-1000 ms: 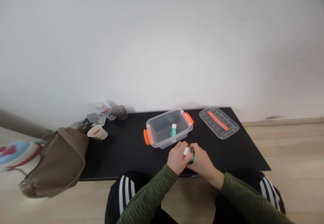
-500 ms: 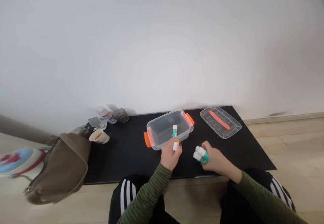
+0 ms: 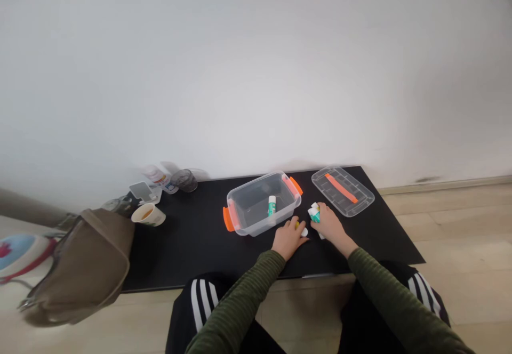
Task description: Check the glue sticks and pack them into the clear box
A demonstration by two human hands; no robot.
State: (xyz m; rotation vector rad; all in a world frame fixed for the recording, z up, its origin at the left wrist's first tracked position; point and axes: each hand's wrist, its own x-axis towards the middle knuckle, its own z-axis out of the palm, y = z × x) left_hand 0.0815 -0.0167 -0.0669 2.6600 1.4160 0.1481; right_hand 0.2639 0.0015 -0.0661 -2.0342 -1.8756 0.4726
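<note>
My left hand (image 3: 288, 238) is closed around a small white-and-yellow piece (image 3: 304, 232), mostly hidden by the fingers, low over the black table just right of the box. My right hand (image 3: 331, 223) grips glue sticks (image 3: 314, 214) with white caps and green labels. Their lower parts are covered by the fingers, and the two hands are close together but apart. Inside the clear plastic box (image 3: 256, 228) with orange latches, one green-and-white glue stick (image 3: 272, 206) stands out near the front wall.
The clear lid (image 3: 356, 211) with an orange handle lies right of the box. To the left are a paper cup (image 3: 158, 217) of drink, a dark glass (image 3: 187, 181), a white bottle (image 3: 162, 179), a phone-like device (image 3: 141, 190) and a brown bag (image 3: 96, 258). A wall rises behind the table (image 3: 192, 252).
My left hand has moved right, away from the box front, with the white-and-yellow piece. My right hand has shifted up with the glue sticks. The camera view has turned slightly.
</note>
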